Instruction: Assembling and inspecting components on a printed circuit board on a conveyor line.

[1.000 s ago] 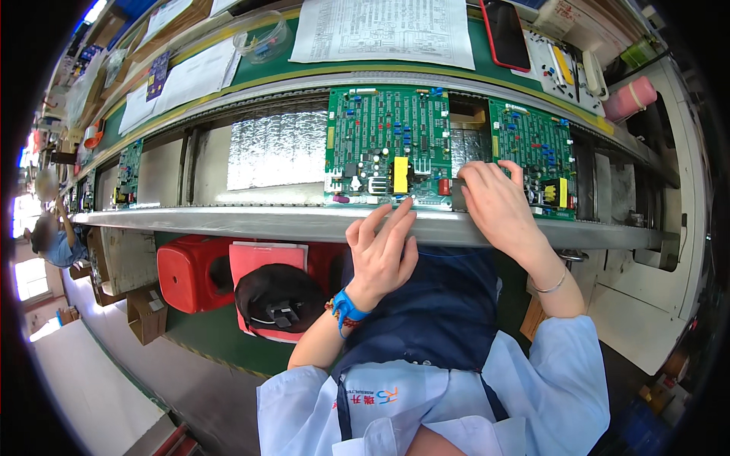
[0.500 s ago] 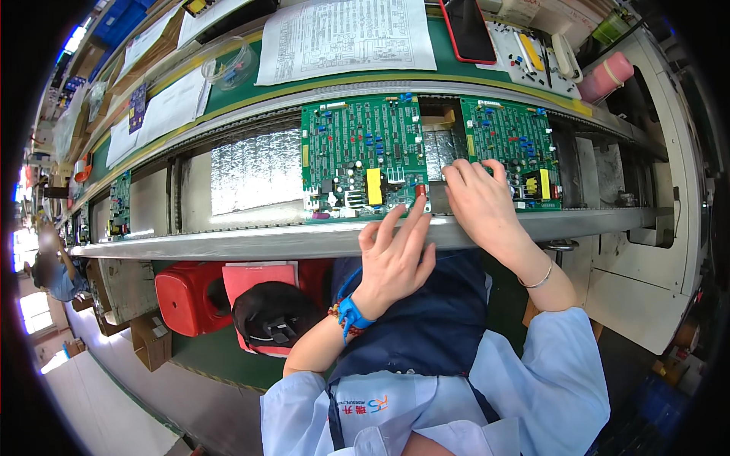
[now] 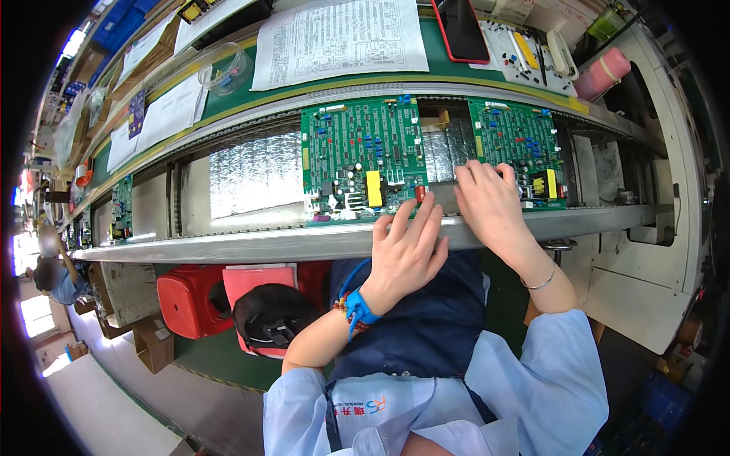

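Note:
Two green circuit boards, fitted with many small parts, lie on the conveyor in front of me. The nearer-to-centre circuit board [image 3: 357,156] carries a yellow transformer [image 3: 373,188] and a red capacitor [image 3: 420,194] near its front edge. My left hand [image 3: 407,247] is open over the front rail, fingers spread, fingertips at that board's front right corner. My right hand [image 3: 490,201] has its fingers apart and slightly bent over the left front part of the right circuit board [image 3: 517,144]. Whether those fingertips touch the board is hidden. Neither hand shows anything held.
The metal front rail [image 3: 251,242] runs across before me. Behind the conveyor lie a printed diagram sheet [image 3: 342,42], a red-edged phone [image 3: 461,30], a clear plastic cup [image 3: 226,72] and a white tray of small parts [image 3: 517,57]. A red stool [image 3: 186,300] stands below at left.
Both hands have shifted a little to the right. The right circuit board has also moved slightly right, widening the gap between the boards.

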`<state>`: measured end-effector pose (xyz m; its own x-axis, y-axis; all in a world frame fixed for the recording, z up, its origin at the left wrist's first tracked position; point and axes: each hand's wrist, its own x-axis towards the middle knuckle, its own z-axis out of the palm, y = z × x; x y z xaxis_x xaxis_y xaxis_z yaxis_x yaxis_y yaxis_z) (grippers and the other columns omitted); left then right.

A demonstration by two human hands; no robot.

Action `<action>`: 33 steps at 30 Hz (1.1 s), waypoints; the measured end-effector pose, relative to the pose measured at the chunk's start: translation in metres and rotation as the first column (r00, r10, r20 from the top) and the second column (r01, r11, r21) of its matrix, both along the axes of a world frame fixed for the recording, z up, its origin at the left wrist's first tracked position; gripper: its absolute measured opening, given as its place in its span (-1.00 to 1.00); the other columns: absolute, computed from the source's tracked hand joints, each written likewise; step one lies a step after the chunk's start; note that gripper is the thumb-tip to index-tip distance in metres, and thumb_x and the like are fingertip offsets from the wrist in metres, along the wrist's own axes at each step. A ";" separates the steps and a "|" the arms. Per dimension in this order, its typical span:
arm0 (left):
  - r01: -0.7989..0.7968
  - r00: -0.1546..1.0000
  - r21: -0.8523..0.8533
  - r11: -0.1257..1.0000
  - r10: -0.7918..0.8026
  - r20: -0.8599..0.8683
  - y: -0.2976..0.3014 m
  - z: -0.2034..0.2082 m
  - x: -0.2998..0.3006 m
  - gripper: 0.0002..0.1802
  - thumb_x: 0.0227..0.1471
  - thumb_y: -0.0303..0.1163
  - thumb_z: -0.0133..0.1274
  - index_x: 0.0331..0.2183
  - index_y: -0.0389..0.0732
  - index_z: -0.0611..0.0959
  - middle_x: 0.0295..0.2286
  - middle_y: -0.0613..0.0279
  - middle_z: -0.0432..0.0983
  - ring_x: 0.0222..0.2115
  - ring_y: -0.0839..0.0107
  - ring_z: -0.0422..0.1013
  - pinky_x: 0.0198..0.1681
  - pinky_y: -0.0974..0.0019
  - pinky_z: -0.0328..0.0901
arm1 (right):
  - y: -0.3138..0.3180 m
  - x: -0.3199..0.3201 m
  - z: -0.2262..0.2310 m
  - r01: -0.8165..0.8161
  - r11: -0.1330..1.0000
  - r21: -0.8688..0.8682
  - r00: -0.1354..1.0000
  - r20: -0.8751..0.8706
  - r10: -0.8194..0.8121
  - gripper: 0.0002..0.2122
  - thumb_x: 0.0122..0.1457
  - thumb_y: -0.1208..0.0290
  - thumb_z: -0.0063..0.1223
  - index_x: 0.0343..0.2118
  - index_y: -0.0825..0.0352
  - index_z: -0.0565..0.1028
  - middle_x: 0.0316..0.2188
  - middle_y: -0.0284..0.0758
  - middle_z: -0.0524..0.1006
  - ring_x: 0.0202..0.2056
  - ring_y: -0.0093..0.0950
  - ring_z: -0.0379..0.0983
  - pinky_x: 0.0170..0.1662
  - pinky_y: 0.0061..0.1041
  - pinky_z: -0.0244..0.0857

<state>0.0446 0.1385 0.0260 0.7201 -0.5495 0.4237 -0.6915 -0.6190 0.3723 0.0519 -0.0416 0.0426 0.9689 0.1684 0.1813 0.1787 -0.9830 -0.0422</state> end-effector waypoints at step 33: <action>-0.152 0.985 -0.077 0.985 0.157 0.077 0.027 0.008 0.009 -0.58 -0.13 -0.48 0.06 -0.12 -0.27 0.51 0.01 0.05 0.41 0.07 0.11 0.24 0.10 0.15 0.00 | -0.074 -0.025 -0.004 0.256 0.962 -0.095 0.964 0.105 -0.246 -0.83 0.02 0.42 0.11 -0.33 0.27 0.40 -0.37 -0.33 0.39 -0.27 -0.40 0.38 -0.10 -0.31 0.10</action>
